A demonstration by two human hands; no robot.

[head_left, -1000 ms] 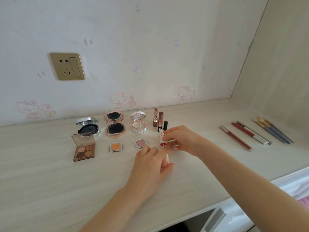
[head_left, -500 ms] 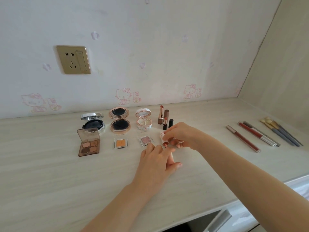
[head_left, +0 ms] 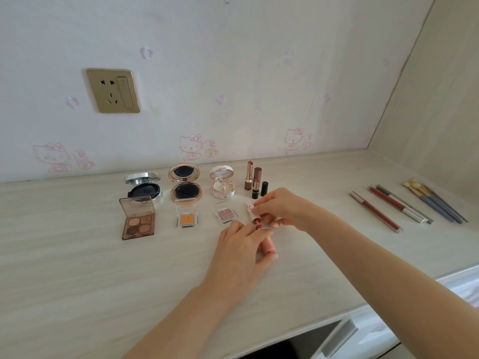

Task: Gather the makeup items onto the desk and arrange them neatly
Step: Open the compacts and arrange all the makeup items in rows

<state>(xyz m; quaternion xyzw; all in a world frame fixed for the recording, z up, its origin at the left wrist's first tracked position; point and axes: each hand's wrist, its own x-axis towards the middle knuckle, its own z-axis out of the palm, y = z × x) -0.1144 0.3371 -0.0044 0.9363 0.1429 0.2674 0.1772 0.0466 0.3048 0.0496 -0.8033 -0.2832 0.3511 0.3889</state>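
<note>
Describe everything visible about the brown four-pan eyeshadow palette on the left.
The eyeshadow palette lies flat on the desk, lid open and propped up behind it. The case looks like translucent brown plastic; four pans hold peach to dark brown shades. It sits in front of the silver compact, the front row's leftmost item. Neither hand touches it.

Compacts (head_left: pixel 185 187) left of brushes (head_left: pixel 435 203)

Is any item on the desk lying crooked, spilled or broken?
Nothing looks spilled or broken. The compacts and palettes sit in tidy rows. Only the small lipstick between the left hand and right hand is open and unplaced.
</note>
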